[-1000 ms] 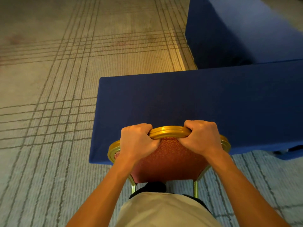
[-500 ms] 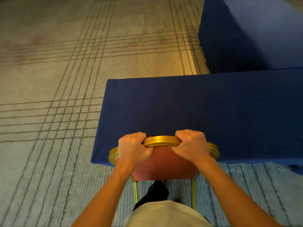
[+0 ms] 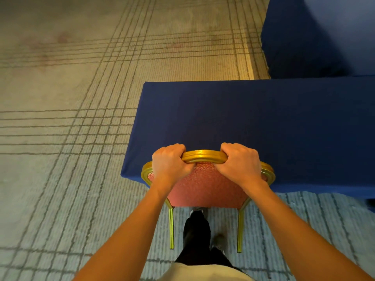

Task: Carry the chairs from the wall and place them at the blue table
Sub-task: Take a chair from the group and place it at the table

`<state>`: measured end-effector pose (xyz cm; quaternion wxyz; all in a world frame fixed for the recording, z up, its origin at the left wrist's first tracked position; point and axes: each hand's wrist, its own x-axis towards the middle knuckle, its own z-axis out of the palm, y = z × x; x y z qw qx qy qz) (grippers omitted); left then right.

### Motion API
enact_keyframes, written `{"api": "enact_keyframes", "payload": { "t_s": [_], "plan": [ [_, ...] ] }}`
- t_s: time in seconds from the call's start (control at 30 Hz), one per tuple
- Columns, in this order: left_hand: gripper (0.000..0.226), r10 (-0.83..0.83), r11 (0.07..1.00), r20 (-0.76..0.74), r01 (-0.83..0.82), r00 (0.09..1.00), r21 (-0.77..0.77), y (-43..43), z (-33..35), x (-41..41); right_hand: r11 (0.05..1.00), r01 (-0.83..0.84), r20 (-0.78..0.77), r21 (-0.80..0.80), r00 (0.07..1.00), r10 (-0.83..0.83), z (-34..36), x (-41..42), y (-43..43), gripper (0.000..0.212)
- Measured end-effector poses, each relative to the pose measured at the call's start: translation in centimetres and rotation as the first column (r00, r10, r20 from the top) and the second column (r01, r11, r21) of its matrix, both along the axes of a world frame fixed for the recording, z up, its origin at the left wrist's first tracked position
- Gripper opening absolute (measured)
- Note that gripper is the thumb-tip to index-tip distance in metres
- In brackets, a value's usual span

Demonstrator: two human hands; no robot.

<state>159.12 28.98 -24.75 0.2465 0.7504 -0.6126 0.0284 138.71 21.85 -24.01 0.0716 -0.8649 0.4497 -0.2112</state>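
Left hand (image 3: 169,165) and right hand (image 3: 240,164) clamped on a gilt chair (image 3: 205,187) at the blue bench (image 3: 263,122).
The chair has a curved, ridged gold rim, red patterned upholstery and thin gold legs, and stands at the cloth-draped bench's near edge by its left corner. The hands sit apart, fingers curled over the top rail, forearms stretched forward. Lined woven carpet (image 3: 60,118) spreads left of the bench.

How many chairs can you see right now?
1: the chair at the near edge of the blue table, gripped by the left hand and right hand. Others may be out of view.
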Motion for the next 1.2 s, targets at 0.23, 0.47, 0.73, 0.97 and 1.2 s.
{"api": "enact_keyframes", "payload": {
  "t_s": [0.23, 0.47, 0.73, 0.97, 1.2],
  "plan": [
    [0.027, -0.032, 0.999, -0.025, 0.031, 0.999, -0.031, 4.3, -0.4, -1.3, 0.994, 0.019, -0.101, 0.106, 0.995, -0.008, -0.5, -1.4, 4.1, 0.034],
    [0.033, -0.030, 0.992, -0.052, 0.036, 0.998, 0.120, 7.5, -0.9, -1.8, 0.962, 0.025, -0.167, 0.271, 0.986, 0.022, 0.0, -2.1, 7.4, 0.037],
    [0.024, -0.080, 0.937, -0.091, 0.106, 0.993, 0.332, 16.1, -2.9, -4.0, 0.922, 0.051, -0.252, 0.383, 0.966, 0.051, -1.6, -4.4, 15.9, 0.040],
    [0.022, -0.122, 0.871, -0.148, 0.177, 0.981, 0.459, 24.6, -5.1, -7.2, 0.904, 0.054, -0.284, 0.424, 0.956, 0.076, -4.6, -7.8, 24.5, 0.041],
    [0.040, -0.193, 0.795, -0.217, 0.282, 0.957, 0.538, 32.2, -7.9, -9.7, 0.877, 0.015, -0.343, 0.480, 0.923, 0.172, -7.6, -10.6, 32.1, 0.052]
  ]
}}
